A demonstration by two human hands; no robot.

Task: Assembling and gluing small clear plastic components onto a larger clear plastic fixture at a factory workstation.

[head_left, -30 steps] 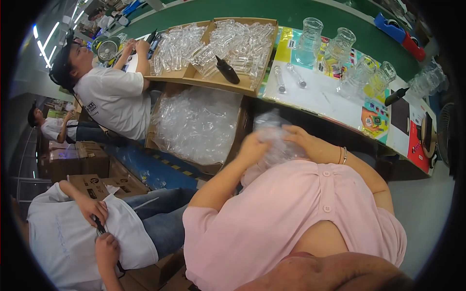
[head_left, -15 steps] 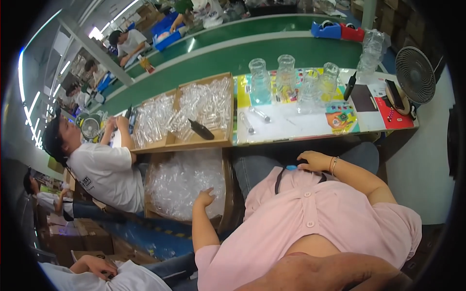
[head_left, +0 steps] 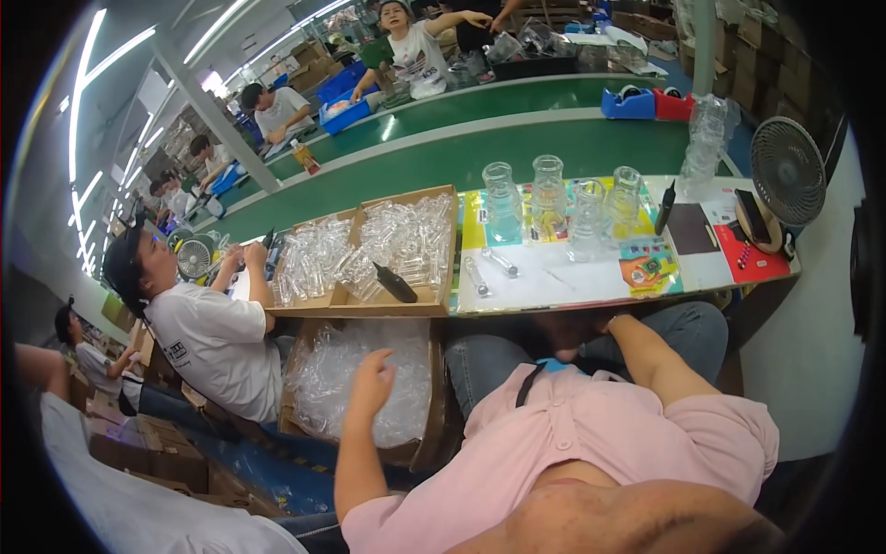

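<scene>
My left hand (head_left: 372, 377) is raised over a cardboard box (head_left: 432, 443) of clear plastic film (head_left: 355, 406). Its fingers are partly bent and apart, with nothing visible in them. Under the table's front edge, above my lap, my right hand (head_left: 565, 334) is in shadow, its fingers hard to make out. Several clear, waisted jars (head_left: 502, 201) stand on the tabletop (head_left: 544, 291), and two short clear tubes (head_left: 499, 261) lie in front of them. To the left, a divided cardboard tray (head_left: 452, 245) holds many clear tubes (head_left: 406, 235), with a black nozzle bottle (head_left: 395, 283) on it.
Another black bottle (head_left: 665, 208), a phone (head_left: 752, 214), stacked clear jars (head_left: 706, 138) and a fan (head_left: 787, 171) are at right. Beyond runs a green conveyor belt (head_left: 415, 138) with tape dispensers (head_left: 637, 103). A co-worker (head_left: 212, 332) sits left; another person's sleeve (head_left: 120, 489) shows lower left.
My left hand has lifted off the plastic film. My right hand has moved from my lap to beneath the table edge. The view has tilted up, showing another person across the belt.
</scene>
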